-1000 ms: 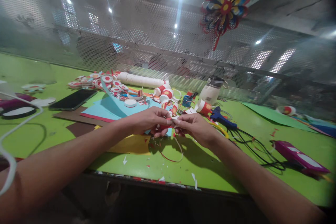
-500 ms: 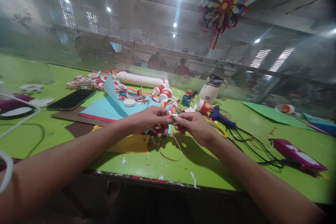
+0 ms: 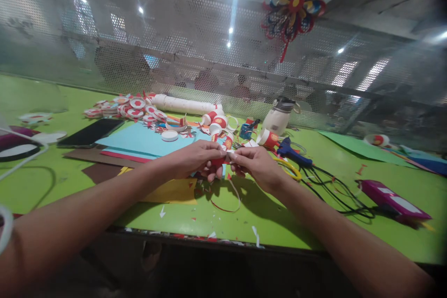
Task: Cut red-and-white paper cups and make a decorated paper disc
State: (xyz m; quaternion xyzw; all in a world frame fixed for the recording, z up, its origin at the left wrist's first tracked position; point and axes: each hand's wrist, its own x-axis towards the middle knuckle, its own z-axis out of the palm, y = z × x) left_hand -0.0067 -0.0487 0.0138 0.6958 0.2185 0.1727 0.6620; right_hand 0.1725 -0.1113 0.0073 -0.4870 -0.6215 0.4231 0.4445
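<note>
Head view places the small red piece (image 3: pixel 218 161) above the table (image 3: pixel 279 230), pinched between the fingertips of our left hand (image 3: pixel 197 157) and right hand (image 3: pixel 257 164); we judge it light, paper-like and easily creased, best held gently by opposite ends.
</note>
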